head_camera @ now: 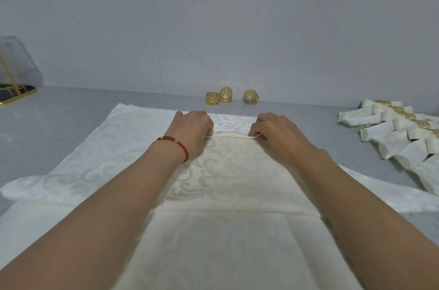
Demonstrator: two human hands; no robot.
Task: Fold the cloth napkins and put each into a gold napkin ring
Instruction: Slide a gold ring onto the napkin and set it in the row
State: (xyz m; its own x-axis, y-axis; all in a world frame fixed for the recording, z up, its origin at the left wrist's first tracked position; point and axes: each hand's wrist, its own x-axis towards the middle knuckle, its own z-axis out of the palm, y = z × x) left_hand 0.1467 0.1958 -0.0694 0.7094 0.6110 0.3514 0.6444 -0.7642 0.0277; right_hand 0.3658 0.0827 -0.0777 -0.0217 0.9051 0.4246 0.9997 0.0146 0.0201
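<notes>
Napkin (225, 170), cream damask, flat on table (71, 109), far edge pinched by left hand (193, 130) and right hand (273, 134) for a first fold; three rings (212, 99) unused by wall; ringed batch (403, 130) finished at right; more evidently remain.

Perhaps banquet prep: ringed napkins (401, 132)

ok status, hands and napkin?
Left hand and right hand pinch the far edge of the napkin. Three loose gold rings behind it. Nothing in the way.
</notes>
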